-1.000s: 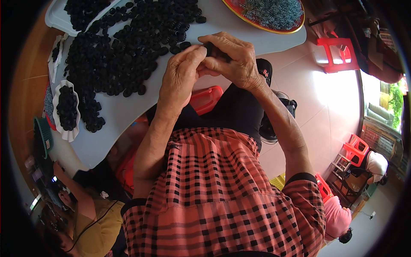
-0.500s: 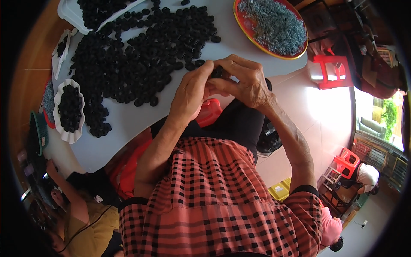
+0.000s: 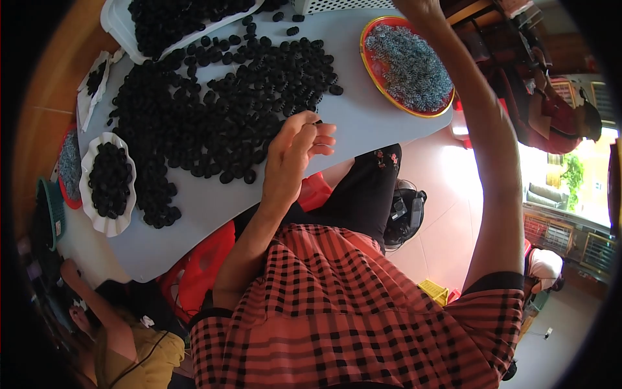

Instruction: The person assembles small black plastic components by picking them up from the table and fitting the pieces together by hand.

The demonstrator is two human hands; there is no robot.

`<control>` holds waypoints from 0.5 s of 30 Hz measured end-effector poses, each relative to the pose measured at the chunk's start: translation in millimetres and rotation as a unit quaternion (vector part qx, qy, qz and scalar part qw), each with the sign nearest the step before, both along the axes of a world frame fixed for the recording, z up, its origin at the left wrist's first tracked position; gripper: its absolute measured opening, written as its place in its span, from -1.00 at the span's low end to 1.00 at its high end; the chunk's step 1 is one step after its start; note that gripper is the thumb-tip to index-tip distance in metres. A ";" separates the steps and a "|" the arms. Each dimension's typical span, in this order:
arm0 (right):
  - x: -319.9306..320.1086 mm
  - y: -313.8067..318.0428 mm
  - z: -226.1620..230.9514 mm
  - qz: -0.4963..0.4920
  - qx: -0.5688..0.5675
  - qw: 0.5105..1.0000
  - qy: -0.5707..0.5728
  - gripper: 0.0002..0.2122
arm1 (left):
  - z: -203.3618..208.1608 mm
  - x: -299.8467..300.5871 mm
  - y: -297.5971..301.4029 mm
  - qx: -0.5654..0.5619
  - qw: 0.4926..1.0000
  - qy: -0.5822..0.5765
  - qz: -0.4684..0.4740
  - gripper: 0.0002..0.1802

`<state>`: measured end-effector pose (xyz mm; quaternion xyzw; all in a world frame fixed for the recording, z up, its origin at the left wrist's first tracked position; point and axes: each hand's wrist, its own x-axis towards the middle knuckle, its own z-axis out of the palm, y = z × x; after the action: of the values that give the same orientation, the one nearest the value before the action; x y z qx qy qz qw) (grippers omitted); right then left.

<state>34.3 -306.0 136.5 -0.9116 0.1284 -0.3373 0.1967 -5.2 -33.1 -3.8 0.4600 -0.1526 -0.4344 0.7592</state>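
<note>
My left hand is raised over the near edge of the table, its fingers curled inward. A small dark bit shows at its fingertips; the rest of whatever it holds is hidden. Stretched far forward to the right, my right arm ends in my right hand, cut off by the top edge with its fingers out of view. Beyond the left hand spreads a heap of small round black parts. Below the right forearm, a red basin with a yellow rim is filled with small metal springs.
A white tray of black parts stands far left, and a white perforated basket at the far edge. At left are a scalloped white dish and a green basket. Another person sits lower left; others are at right.
My hands were together around a black part; now they are apart. The right has reached forward and right, past the spring basin. The left stays near the table edge. The view has shifted slightly.
</note>
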 end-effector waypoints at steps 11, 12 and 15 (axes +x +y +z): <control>-40.1 41.0 -71.4 0.064 0.053 0.996 0.028 -0.82 | 8.0 -2.4 -8.6 -0.014 1.000 0.003 -0.012 -0.68; -40.5 50.4 -83.4 0.093 0.021 0.995 0.023 -0.79 | 7.1 -1.9 -7.6 -0.029 0.999 0.001 -0.033 -0.68; -41.6 74.3 -100.6 0.108 0.016 0.990 0.095 -0.77 | 4.1 -2.3 -5.6 0.000 1.000 0.005 0.003 -0.71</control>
<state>-7.3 -231.7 35.9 -0.9448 0.0526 -0.2242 0.2329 -7.5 -38.7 0.3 0.4583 -0.1478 -0.4343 0.7612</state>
